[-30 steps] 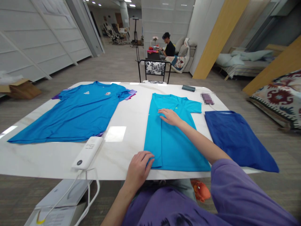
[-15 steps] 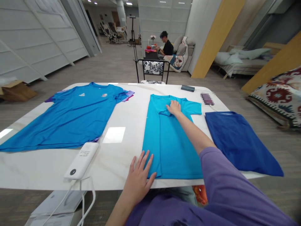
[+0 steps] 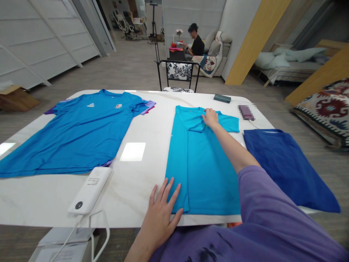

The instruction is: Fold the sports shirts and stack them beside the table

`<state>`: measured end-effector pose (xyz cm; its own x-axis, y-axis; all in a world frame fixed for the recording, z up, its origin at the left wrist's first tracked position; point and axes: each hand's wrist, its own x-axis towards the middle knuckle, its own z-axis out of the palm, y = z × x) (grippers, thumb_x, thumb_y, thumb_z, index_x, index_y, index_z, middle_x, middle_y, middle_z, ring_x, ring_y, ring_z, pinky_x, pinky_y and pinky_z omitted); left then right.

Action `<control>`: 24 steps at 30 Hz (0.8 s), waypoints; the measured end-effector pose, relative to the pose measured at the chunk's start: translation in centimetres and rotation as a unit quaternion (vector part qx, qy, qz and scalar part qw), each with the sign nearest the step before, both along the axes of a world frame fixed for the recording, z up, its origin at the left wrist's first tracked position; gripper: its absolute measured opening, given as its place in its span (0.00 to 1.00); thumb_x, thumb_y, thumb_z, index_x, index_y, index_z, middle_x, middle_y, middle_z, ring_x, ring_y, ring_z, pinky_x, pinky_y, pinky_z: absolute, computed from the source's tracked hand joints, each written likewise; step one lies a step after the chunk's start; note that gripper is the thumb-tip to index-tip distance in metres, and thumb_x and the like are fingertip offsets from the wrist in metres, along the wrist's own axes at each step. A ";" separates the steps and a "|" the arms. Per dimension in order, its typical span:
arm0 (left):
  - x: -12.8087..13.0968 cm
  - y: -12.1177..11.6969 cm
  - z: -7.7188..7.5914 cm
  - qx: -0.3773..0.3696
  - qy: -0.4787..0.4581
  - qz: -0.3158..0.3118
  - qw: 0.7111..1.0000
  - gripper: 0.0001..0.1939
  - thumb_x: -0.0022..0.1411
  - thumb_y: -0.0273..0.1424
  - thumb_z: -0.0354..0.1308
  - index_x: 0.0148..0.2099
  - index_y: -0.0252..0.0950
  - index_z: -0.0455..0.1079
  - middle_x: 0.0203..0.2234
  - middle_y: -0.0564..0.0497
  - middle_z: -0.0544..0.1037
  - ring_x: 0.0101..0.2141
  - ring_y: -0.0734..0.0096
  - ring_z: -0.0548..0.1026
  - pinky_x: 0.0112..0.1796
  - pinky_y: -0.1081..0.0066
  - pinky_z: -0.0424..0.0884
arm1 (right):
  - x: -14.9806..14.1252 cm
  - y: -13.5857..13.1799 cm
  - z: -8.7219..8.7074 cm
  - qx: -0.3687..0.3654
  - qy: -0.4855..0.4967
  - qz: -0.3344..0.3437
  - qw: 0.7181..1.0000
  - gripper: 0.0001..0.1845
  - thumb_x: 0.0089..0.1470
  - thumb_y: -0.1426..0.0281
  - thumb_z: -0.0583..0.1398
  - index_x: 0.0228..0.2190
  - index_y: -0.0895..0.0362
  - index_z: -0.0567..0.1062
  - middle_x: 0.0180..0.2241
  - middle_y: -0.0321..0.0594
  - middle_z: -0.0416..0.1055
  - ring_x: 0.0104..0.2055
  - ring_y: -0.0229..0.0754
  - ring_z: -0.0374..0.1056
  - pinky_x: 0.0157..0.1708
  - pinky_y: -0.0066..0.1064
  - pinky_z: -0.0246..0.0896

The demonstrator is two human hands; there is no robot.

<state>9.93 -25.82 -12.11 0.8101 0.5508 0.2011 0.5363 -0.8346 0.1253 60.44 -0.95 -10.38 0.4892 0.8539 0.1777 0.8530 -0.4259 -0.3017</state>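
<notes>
Spanning the foreground, a glossy white marble-veined worktop [image 3: 152,127]: it's carrying all the garments, laid flat with bare gaps between them.
Mid-blue short-sleeved T-shirt [image 3: 81,142]: over on the left, front up, with lilac cloth [image 3: 149,105] peeking out underneath.
Bright turquoise short-sleeved T-shirt [image 3: 209,171]: centre stage at the near edge, presumably for easy reach; its left side lies folded inward, that sleeve across the chest, the other pointing outward.
Dark-blue smooth cloth garment [image 3: 283,163]: out to the right, perhaps parked there to leave the middle free.
Left hand [image 3: 162,209]: fingers spread, palm down, partly over the turquoise hem's left corner, seemingly weighting it against slipping.
Right hand [image 3: 210,117]: up at the chest beside the folded-in sleeve, fingers bent, apparently tending that fabric; whether they're pinching it, I can't tell.
White oblong power bank [image 3: 89,189]: just beside the blue hem, its cable [image 3: 108,231] dangling off the near edge.
</notes>
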 end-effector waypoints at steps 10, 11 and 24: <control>0.5 -0.4 0.2 0.050 0.039 -0.017 0.998 0.40 0.81 0.39 0.57 0.87 0.51 0.49 0.84 0.49 0.53 0.82 0.45 0.53 0.75 0.44 0.53 | -10.1 4.7 -1.2 -0.021 0.018 0.278 0.960 0.46 0.77 0.41 0.50 0.81 0.56 0.59 0.83 0.44 0.51 0.85 0.57 0.49 0.84 0.50 0.43; 0.5 -0.4 0.2 0.061 0.039 -0.018 0.997 0.40 0.80 0.40 0.57 0.87 0.51 0.49 0.84 0.49 0.54 0.81 0.45 0.53 0.75 0.44 0.54 | -10.5 6.2 -1.1 -0.028 0.024 0.270 0.962 0.46 0.78 0.42 0.49 0.82 0.57 0.59 0.83 0.44 0.50 0.85 0.57 0.47 0.84 0.50 0.41; 0.7 0.9 -1.2 0.119 0.006 -0.012 0.993 0.47 0.68 0.46 0.64 0.85 0.52 0.58 0.76 0.44 0.70 0.77 0.39 0.61 0.67 0.42 0.63 | -10.2 16.0 -4.0 -0.075 0.014 0.133 0.988 0.50 0.77 0.40 0.45 0.83 0.60 0.52 0.85 0.50 0.38 0.88 0.54 0.34 0.84 0.59 0.21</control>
